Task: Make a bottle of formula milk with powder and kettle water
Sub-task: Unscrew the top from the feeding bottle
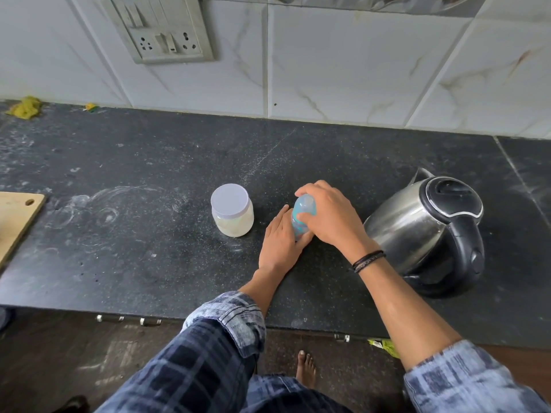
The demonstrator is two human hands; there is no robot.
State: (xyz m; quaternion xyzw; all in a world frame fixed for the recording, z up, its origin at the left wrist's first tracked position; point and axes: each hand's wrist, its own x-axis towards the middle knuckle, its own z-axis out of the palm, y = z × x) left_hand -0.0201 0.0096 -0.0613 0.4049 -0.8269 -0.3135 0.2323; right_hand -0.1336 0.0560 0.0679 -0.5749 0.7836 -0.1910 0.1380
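- Dark counter (pixel 149 162): jar (pixel 232 214) and kettle (pixel 423 228) flank the bottle (pixel 301 217), within reach.
- Left hand (pixel 281 242) braces its base, fingers wrapped.
- Right hand (pixel 329 217) clamps the cap (probably to unscrew).

Both hands (pixel 298 231) gripping bottle (pixel 301 217), counter (pixel 149 234)

**What the head view can't quite show**

Both hands mostly cover the bottle (pixel 302 214), so its fill level is anyone's guess. The cutting board (pixel 16 217) gets chopped by the left edge. Jar (pixel 232 214) contents look too hazy to identify.
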